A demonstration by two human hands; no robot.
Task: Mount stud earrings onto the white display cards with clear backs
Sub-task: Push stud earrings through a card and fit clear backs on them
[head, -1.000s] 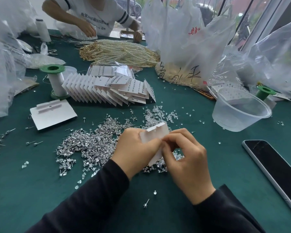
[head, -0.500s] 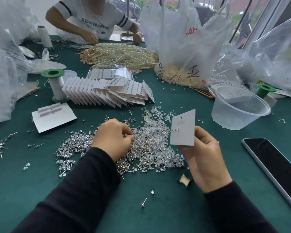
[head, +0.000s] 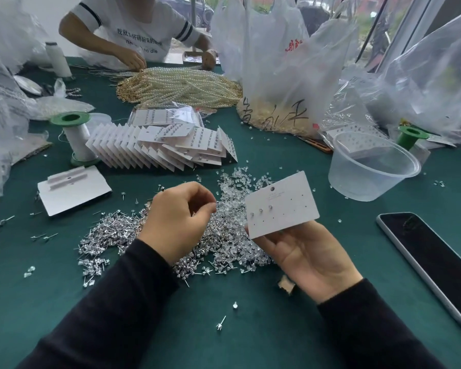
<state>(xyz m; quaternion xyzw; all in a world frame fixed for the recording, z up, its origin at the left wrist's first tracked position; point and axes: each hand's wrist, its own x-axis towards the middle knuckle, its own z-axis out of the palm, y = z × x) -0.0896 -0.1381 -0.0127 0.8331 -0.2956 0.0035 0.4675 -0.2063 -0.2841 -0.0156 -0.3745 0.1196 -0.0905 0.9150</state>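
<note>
Pinch light, crease-prone display card (head: 281, 206) at lower edge, as gripped in right hand (head: 312, 257); take tiny, slippery studs (head: 112, 233) by post with curled left hand (head: 179, 219), contents indiscernible.

The table (head: 250, 342) is dark green. The card (head: 290, 198) is white. The sleeves (head: 117, 302) are black. The earrings (head: 109, 233) are silver.
</note>
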